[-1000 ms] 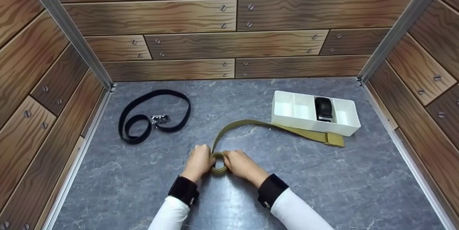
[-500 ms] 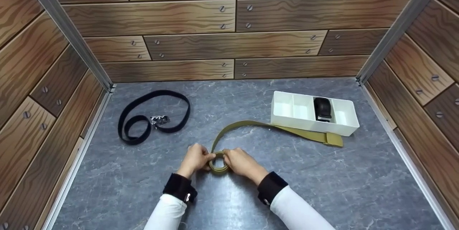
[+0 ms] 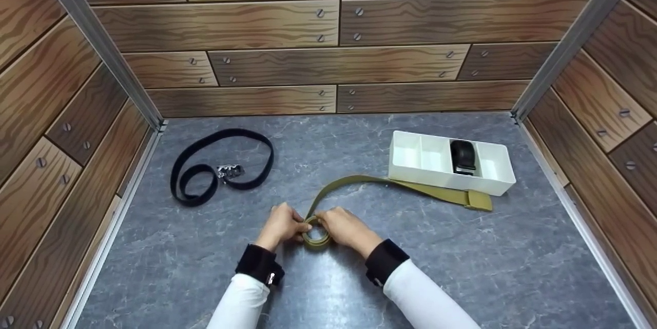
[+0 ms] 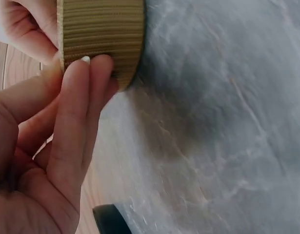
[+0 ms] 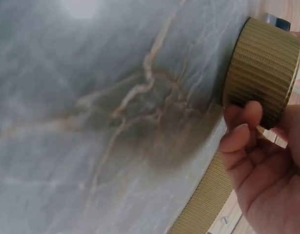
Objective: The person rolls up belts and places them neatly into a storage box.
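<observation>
An olive webbing belt has its near end wound into a standing coil, and its free length curves back and right to a flat olive buckle. My left hand pinches the coil's left side, thumb at the inner edge. From the right, my right hand pinches the coil with thumb and fingers. In the left wrist view, fingertips press the ribbed outer face of the coil. The right wrist view shows the coil on edge on the tabletop, with a straight run of webbing below the right hand.
A dark belt with a silver buckle lies in a loose loop at the back left. A white divided tray at the back right holds a rolled black belt. Wood-patterned panels wall the grey tabletop.
My left hand has shifted slightly left and changed its hold, the thumb now showing at the coil's edge. The right hand has moved slightly up over the coil; the belt stays nearly in place.
</observation>
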{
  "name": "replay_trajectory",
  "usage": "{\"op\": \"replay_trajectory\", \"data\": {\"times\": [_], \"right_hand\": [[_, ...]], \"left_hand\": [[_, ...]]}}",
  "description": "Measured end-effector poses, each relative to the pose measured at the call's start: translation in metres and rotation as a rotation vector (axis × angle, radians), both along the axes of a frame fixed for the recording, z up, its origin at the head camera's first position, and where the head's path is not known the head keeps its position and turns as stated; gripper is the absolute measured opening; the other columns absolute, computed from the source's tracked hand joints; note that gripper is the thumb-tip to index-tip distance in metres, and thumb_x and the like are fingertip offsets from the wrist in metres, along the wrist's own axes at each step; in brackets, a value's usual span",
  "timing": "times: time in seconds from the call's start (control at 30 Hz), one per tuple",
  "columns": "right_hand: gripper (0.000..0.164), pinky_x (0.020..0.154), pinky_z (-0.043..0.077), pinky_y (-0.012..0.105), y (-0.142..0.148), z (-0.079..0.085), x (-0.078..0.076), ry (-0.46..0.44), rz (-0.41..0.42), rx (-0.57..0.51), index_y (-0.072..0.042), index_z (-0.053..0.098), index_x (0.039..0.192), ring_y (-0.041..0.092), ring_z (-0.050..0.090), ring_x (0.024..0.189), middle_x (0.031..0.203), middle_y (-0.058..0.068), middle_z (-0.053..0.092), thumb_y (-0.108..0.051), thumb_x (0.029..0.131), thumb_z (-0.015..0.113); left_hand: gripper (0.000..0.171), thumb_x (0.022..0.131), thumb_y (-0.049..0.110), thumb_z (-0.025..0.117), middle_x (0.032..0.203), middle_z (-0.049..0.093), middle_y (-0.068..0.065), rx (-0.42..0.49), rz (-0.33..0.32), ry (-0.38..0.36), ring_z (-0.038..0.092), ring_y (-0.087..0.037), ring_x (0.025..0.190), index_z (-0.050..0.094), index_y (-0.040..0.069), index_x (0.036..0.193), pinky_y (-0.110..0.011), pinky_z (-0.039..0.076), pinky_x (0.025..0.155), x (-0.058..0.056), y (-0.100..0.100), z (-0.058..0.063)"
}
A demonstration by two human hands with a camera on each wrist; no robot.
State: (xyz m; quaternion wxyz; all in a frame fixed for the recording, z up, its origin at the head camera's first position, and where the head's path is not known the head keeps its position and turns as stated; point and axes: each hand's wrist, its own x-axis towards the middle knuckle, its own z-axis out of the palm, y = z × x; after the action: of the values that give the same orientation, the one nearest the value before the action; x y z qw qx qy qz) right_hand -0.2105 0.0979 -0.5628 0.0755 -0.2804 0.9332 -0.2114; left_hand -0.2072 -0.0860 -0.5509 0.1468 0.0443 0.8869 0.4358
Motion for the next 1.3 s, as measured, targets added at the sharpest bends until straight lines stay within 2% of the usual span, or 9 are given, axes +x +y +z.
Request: {"op": "replay_trajectory", "data": {"times": [0.1,0.2,0.3,0.43,0.6,0.83,0.93,1.07,1.3], "right_hand": [[0.02,0.071,0.054,0.037,0.0,0.002,0.004,-0.055,-0.084,-0.038,-0.004,0.065,0.107,0.023,0.067,0.084,0.092,0.012,0.07,-0.02,0.1,0.055],[0.017,0.063,0.052,0.034,0.0,0.002,0.008,-0.089,-0.149,-0.072,-0.002,0.063,0.096,0.02,0.063,0.071,0.078,0.008,0.064,-0.019,0.096,0.061],[0.015,0.056,0.047,0.032,0.0,0.0,0.011,-0.053,-0.149,-0.079,-0.008,0.057,0.079,0.016,0.053,0.06,0.065,-0.001,0.052,-0.014,0.091,0.063],[0.015,0.061,0.05,0.034,-0.001,-0.004,0.012,0.046,-0.11,-0.067,-0.009,0.059,0.074,0.02,0.06,0.066,0.068,0.003,0.058,-0.006,0.088,0.061],[0.01,0.064,0.052,0.036,-0.001,-0.003,0.012,0.092,-0.056,-0.043,-0.005,0.068,0.087,0.025,0.063,0.073,0.076,0.007,0.06,-0.004,0.09,0.058],[0.021,0.073,0.051,0.038,0.002,-0.003,0.015,-0.003,-0.097,-0.072,-0.002,0.068,0.113,0.025,0.06,0.084,0.094,0.009,0.058,-0.009,0.097,0.057],[0.013,0.071,0.05,0.037,0.003,-0.005,0.019,-0.056,-0.195,-0.137,-0.001,0.068,0.092,0.022,0.057,0.076,0.083,0.006,0.057,-0.012,0.094,0.061],[0.026,0.059,0.045,0.032,0.002,-0.007,0.026,-0.059,-0.288,-0.18,-0.009,0.055,0.065,0.016,0.049,0.061,0.067,0.002,0.05,-0.009,0.089,0.063],[0.016,0.058,0.047,0.032,0.001,-0.003,0.021,-0.003,-0.166,-0.085,-0.006,0.061,0.075,0.018,0.051,0.064,0.075,0.004,0.05,-0.004,0.091,0.059]], "left_hand": [[0.01,0.079,0.006,0.08,0.054,0.065,-0.005,-0.059,0.006,0.01,0.066,-0.017,0.048,0.075,0.0,0.073,-0.025,0.052,0.049,-0.001,0.004,0.003],[0.011,0.078,0.004,0.08,0.053,0.064,-0.005,-0.084,0.011,0.031,0.065,-0.016,0.045,0.074,0.0,0.07,-0.025,0.051,0.048,0.0,0.006,0.003],[0.009,0.077,0.002,0.079,0.055,0.065,-0.006,-0.087,0.011,0.048,0.065,-0.016,0.045,0.074,-0.001,0.071,-0.026,0.051,0.046,0.001,0.006,0.002],[0.012,0.079,0.005,0.077,0.055,0.064,-0.002,-0.158,-0.058,0.141,0.06,-0.012,0.044,0.074,0.004,0.067,-0.024,0.048,0.046,0.001,0.006,0.0],[0.036,0.08,0.012,0.074,0.044,0.048,0.009,-0.289,-0.125,0.298,0.041,-0.009,0.04,0.061,0.015,0.047,-0.025,0.035,0.043,0.001,0.008,-0.003],[0.04,0.074,0.002,0.068,0.044,0.043,0.007,-0.285,-0.053,0.355,0.04,-0.01,0.039,0.046,0.016,0.045,-0.027,0.036,0.041,0.004,0.019,-0.008],[0.037,0.072,0.0,0.067,0.048,0.048,0.004,-0.298,-0.016,0.406,0.044,-0.012,0.044,0.046,0.016,0.046,-0.03,0.041,0.044,0.005,0.023,-0.009],[0.041,0.071,0.001,0.068,0.047,0.043,0.006,-0.284,-0.006,0.437,0.041,-0.012,0.044,0.042,0.017,0.045,-0.028,0.039,0.043,0.006,0.024,-0.011],[0.038,0.075,0.006,0.072,0.045,0.042,0.01,-0.282,-0.08,0.433,0.041,-0.009,0.044,0.05,0.017,0.046,-0.026,0.036,0.044,0.006,0.019,-0.015]]}}
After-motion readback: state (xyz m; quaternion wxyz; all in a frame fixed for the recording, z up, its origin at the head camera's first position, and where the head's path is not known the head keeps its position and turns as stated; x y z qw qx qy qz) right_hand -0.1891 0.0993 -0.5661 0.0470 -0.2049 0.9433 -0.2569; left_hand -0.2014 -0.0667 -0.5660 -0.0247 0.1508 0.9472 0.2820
